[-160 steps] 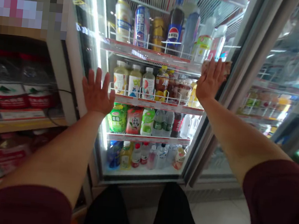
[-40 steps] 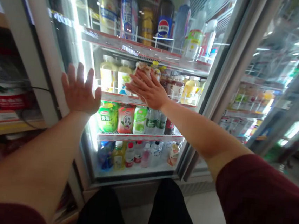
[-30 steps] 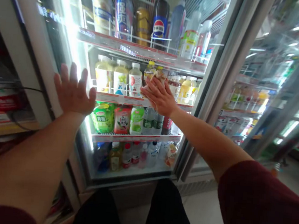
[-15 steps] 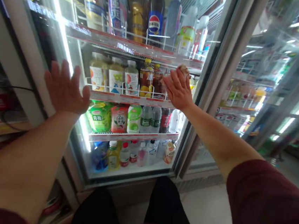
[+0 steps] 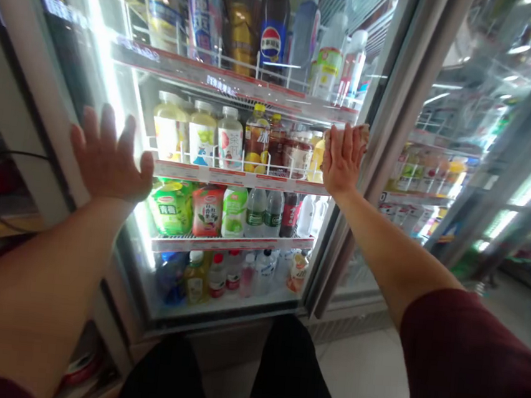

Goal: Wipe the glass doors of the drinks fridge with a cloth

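A glass cooler door (image 5: 230, 322) stands in front of me, lit from inside along its left edge. My left hand (image 5: 112, 159) is spread against its left side, fingers apart, with nothing in it. Toward the right edge, my right hand (image 5: 343, 159) presses a crumpled beige cloth (image 5: 364, 135) to the glass, beside the metal frame (image 5: 385, 123). Most of the cloth is hidden under the fingers. Behind the pane, drink bottles such as the cola bottle (image 5: 273, 28) and the yellow-capped tea bottle (image 5: 257, 139) fill the shelves.
A second glass cooler door (image 5: 418, 170) adjoins on the right. To the left is a shelf (image 5: 0, 226) with packaged goods and a dark cable (image 5: 11, 152). My legs (image 5: 298, 371) are close to the cooler's base, above a pale tiled floor (image 5: 371, 372).
My right hand has slid right across the glass with the cloth, from mid-door to near the right frame. My left hand stays spread on the pane. The view has shifted slightly.
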`<state>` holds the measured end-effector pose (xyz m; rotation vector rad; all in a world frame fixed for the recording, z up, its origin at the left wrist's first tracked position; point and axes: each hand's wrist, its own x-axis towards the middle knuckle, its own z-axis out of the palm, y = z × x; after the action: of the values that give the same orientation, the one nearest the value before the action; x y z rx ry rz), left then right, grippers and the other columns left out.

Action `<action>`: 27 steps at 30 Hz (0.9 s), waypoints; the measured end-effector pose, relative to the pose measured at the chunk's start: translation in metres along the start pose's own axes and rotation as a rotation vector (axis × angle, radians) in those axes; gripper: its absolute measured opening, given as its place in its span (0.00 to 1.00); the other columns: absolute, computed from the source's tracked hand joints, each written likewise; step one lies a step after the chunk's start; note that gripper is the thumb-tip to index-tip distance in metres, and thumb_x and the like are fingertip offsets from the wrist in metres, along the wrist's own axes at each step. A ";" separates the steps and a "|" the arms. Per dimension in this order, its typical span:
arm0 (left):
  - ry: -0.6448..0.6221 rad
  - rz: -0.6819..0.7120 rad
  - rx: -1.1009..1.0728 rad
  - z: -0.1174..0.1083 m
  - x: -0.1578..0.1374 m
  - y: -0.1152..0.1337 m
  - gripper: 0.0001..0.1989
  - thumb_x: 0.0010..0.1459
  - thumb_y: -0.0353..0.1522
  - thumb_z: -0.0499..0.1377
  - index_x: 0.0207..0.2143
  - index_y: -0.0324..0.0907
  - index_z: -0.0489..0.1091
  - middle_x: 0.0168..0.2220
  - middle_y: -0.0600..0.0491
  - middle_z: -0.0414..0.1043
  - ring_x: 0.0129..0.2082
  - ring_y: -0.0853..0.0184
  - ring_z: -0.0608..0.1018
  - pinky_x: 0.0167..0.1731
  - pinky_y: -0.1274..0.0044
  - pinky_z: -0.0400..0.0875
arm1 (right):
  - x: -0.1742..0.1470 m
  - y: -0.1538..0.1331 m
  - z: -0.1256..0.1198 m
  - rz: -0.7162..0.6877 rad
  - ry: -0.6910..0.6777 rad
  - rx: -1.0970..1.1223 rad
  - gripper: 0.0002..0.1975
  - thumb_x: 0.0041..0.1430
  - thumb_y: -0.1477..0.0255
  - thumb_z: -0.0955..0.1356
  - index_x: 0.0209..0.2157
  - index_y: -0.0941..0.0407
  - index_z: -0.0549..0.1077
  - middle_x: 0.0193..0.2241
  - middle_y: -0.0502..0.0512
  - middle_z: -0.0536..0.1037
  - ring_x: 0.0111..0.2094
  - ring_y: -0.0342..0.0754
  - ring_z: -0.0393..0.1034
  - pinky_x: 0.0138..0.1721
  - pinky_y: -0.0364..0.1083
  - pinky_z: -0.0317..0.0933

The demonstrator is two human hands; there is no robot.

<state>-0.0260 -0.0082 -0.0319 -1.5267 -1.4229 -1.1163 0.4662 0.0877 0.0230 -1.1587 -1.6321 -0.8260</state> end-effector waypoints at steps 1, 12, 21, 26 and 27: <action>0.002 0.001 -0.003 0.000 0.000 0.000 0.44 0.68 0.44 0.53 0.79 0.35 0.44 0.81 0.45 0.29 0.79 0.48 0.33 0.73 0.48 0.26 | -0.002 -0.001 0.000 0.022 -0.002 0.006 0.30 0.78 0.64 0.55 0.76 0.55 0.60 0.77 0.61 0.52 0.79 0.62 0.42 0.78 0.69 0.41; 0.025 0.018 -0.020 0.001 -0.002 0.001 0.43 0.69 0.44 0.54 0.79 0.36 0.45 0.81 0.46 0.30 0.79 0.50 0.32 0.74 0.49 0.27 | 0.080 0.002 -0.031 0.142 -0.016 0.027 0.30 0.81 0.63 0.53 0.79 0.50 0.50 0.80 0.54 0.44 0.81 0.56 0.34 0.80 0.66 0.39; 0.051 0.014 -0.049 0.000 -0.003 0.006 0.41 0.69 0.42 0.56 0.77 0.33 0.49 0.80 0.45 0.35 0.79 0.51 0.36 0.74 0.48 0.27 | 0.150 -0.047 -0.052 0.244 -0.003 0.103 0.28 0.84 0.63 0.53 0.79 0.48 0.47 0.80 0.55 0.40 0.80 0.55 0.33 0.77 0.70 0.34; 0.033 -0.001 -0.088 -0.002 -0.003 0.010 0.41 0.70 0.43 0.56 0.77 0.32 0.49 0.80 0.45 0.36 0.79 0.50 0.36 0.74 0.47 0.25 | 0.165 -0.101 -0.055 0.168 0.037 0.146 0.27 0.83 0.63 0.55 0.78 0.47 0.48 0.80 0.47 0.43 0.79 0.51 0.32 0.78 0.67 0.28; 0.031 -0.007 -0.100 -0.003 -0.002 0.012 0.41 0.70 0.43 0.56 0.77 0.32 0.50 0.80 0.45 0.37 0.79 0.50 0.36 0.74 0.47 0.25 | 0.164 -0.111 -0.056 0.167 0.032 0.138 0.27 0.83 0.64 0.55 0.77 0.47 0.48 0.80 0.47 0.43 0.79 0.50 0.32 0.78 0.66 0.28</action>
<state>-0.0147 -0.0128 -0.0328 -1.5680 -1.3702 -1.2269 0.3599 0.0530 0.1956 -1.1602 -1.5182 -0.6130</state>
